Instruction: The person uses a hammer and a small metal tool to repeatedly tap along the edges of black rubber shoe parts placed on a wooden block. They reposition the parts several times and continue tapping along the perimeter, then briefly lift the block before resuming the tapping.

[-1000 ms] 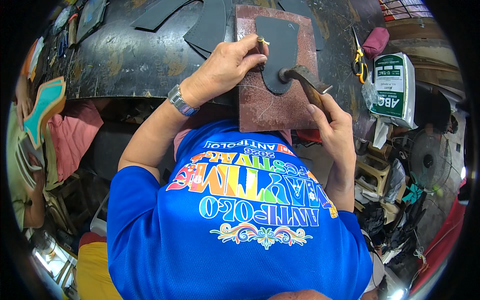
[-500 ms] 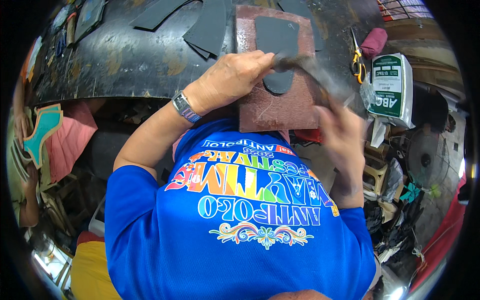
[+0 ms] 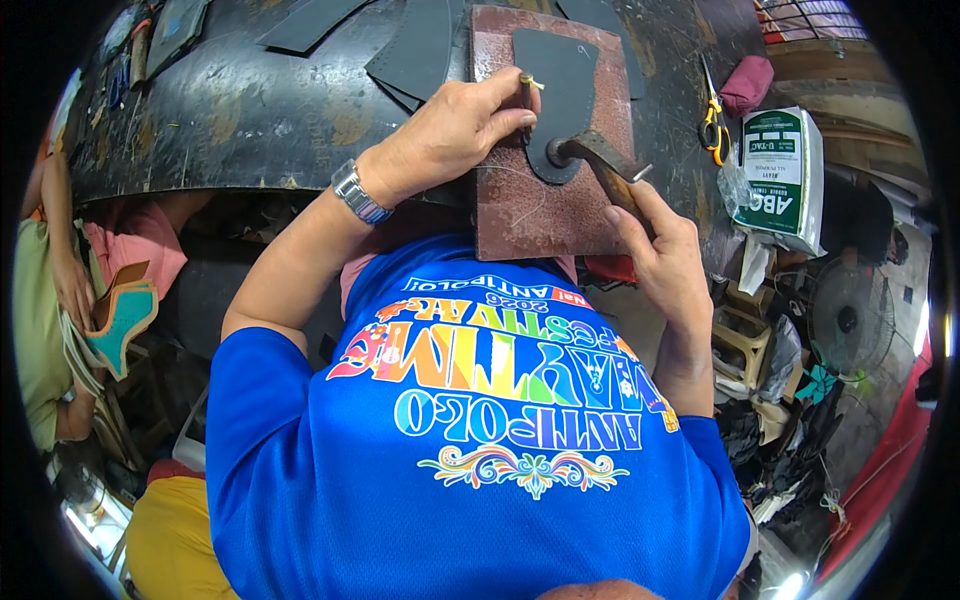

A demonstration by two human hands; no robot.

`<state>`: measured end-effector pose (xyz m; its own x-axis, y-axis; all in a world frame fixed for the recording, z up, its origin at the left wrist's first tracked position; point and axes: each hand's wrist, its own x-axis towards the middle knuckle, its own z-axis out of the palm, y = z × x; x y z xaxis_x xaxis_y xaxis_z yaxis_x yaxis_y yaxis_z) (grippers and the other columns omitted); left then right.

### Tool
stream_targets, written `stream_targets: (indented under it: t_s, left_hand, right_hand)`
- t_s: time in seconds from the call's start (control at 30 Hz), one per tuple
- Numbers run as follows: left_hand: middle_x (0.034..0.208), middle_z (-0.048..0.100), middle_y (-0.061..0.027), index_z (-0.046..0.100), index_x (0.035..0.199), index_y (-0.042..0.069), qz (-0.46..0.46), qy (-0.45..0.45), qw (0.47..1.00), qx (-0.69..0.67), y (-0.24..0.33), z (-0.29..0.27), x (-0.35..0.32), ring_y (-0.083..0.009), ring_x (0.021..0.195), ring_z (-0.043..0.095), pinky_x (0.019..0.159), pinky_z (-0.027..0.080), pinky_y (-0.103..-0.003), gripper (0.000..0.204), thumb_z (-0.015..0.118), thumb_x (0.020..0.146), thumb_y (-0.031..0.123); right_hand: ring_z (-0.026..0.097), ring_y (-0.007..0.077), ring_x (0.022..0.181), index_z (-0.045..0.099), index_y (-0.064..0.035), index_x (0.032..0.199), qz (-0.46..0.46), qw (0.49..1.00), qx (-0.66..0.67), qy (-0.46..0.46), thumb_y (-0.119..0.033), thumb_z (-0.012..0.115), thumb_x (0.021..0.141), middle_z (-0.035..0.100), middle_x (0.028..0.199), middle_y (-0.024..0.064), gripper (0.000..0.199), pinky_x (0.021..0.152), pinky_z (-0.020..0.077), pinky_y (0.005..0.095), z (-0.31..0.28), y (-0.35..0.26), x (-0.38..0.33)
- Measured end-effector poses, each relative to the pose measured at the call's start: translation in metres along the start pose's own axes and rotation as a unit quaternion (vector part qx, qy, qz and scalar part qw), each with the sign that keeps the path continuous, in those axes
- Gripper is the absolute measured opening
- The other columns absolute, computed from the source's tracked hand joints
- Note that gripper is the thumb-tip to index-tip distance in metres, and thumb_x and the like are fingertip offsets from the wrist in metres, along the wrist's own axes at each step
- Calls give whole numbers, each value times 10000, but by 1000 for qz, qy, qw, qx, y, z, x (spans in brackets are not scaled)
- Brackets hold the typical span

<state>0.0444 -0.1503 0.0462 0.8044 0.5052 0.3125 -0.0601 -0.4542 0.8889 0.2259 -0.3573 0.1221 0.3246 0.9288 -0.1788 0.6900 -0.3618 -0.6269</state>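
A dark grey cut piece, wide at the far end and narrow at the near end, lies flat on a reddish-brown board. My left hand pinches a slim, dark punch-like tool with a yellow tie near its top. That tool stands roughly upright at the piece's left edge; its tip is hidden by my fingers. In my right hand is a hammer, gripped by its handle. The hammer's round face is over the piece's narrow near end, to the right of my left hand; whether it touches is unclear.
More dark grey pieces lie across the black table. Yellow-handled scissors, a maroon bundle and a white-and-green package sit at right. On the left, a co-worker's hand is beside a teal-and-tan shoe part.
The hammer, blurred in motion before, now appears still and lower, away from the punch-like tool. My left hand has shifted slightly up and left. The co-worker's shoe part moved right and down.
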Motion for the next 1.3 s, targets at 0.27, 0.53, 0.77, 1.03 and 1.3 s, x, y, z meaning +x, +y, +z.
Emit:
stream_targets:
  t_s: [0.27,0.53,0.77,1.03,1.3]
  left_hand:
    - [931,713,-112,589,1092,28,-18,0,1000,10,2,1,-2,-221,891,723,798,551,-317,128,603,993,108]
    - [938,689,-141,587,1097,35,50,-8,994,95,5,5,-3,-314,877,715,762,564,-344,159,639,954,82]
    - [938,679,-167,579,1080,41,118,12,979,166,9,14,-8,-379,836,686,702,561,-406,149,635,949,85]
    - [911,720,-123,570,1092,27,-31,15,999,13,2,6,-2,-273,869,739,756,572,-335,117,568,1012,114]
    - [934,719,-133,598,1101,34,1,-5,999,39,3,5,-7,-268,904,734,787,564,-336,131,590,1000,118]
  right_hand:
    - [559,112,685,620,5,1194,-49,997,44,43,-128,667,947,640,778,121,284,645,484,300,-6,-12,-2]
    - [543,90,680,636,17,1157,-20,994,90,61,-108,689,931,634,744,63,264,627,465,274,-22,-21,-12]
    - [530,148,572,654,10,1191,-272,885,303,226,-261,649,951,618,754,100,362,517,428,278,-22,-41,-20]
    - [639,177,659,596,-19,1291,-23,1000,11,8,-119,651,949,656,772,162,361,633,491,314,-17,-28,-13]
    - [602,84,682,621,-5,1244,-17,998,46,45,-120,663,953,656,768,106,316,634,511,291,-13,-19,-11]
